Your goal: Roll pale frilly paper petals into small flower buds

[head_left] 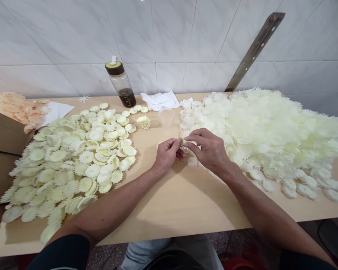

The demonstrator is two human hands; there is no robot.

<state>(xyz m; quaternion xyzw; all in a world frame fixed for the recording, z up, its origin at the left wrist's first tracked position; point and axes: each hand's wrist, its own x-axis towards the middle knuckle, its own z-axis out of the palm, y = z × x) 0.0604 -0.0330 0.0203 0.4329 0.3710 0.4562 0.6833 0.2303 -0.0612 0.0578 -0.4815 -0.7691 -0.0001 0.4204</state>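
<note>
Over the middle of the table, my left hand [168,153] is closed, pinching a small pale yellow toothed-edge flower piece [183,141] between thumb and fingers. My right hand [210,149] meets it from the right, thumb and forefinger pinched at the same piece, which my fingers mostly hide. To the left spreads a heap of cup-shaped, toothed pale yellow pieces [86,153]. On the right lies a larger pile of thin, translucent toothed petal discs [273,127], reaching close to my right hand. A small stack of the toothed pieces [143,122] stands beyond my left hand.
A bottle of dark liquid [126,93] stands by the tiled wall, beside a white tissue [160,101]. A clear plastic cup [166,117] sits in front of the tissue. A slotted metal strip [255,50] leans on the wall. Orange-tinted petals [15,108] and a cardboard box [2,146] are far left.
</note>
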